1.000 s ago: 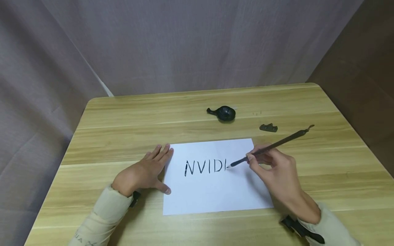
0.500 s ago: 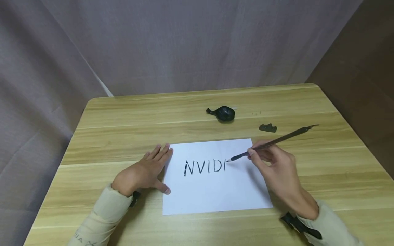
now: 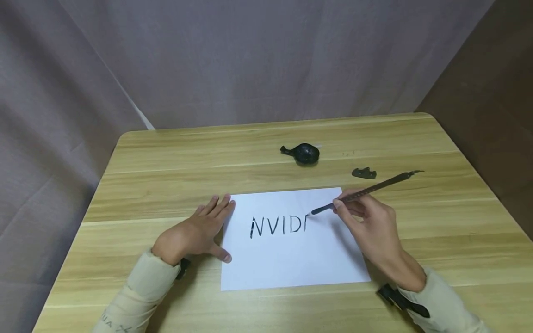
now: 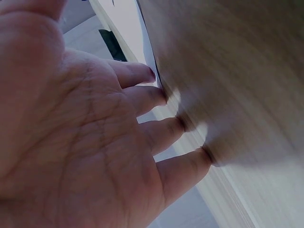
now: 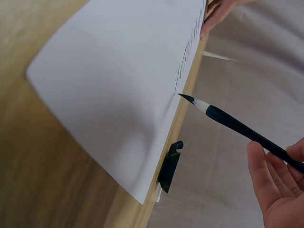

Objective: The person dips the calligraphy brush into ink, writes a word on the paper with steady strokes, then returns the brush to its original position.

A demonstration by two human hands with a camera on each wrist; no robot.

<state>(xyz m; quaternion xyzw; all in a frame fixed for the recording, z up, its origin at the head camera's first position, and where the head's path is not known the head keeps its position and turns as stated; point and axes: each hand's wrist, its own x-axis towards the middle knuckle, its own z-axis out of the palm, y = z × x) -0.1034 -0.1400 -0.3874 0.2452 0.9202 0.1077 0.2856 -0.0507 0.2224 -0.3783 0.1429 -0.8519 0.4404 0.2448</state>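
A white sheet of paper (image 3: 291,263) lies on the table, bearing the black brush-drawn letters "NVID" and an upright stroke with a short mark at its top. My right hand (image 3: 374,226) pinches a dark-handled writing brush (image 3: 374,187) between thumb and fingers, tilted, handle end up to the right. In the right wrist view the brush's bristles are white with a black pointed tip, right at the paper's surface by the last stroke. My left hand (image 3: 195,233) rests with spread fingers at the paper's left edge; the left wrist view shows its fingertips (image 4: 202,156) against the tabletop.
Behind the paper sits a black, rounded object with a short spout-like neck (image 3: 306,153). A small dark piece with a notched top (image 3: 364,173), like a brush rest, lies beyond the right hand. Grey curtains (image 3: 266,60) hang behind the wooden table (image 3: 166,166).
The brush tip has gone from near the foot of the last stroke up to its top, where a short mark now leads right. The left hand keeps its place.
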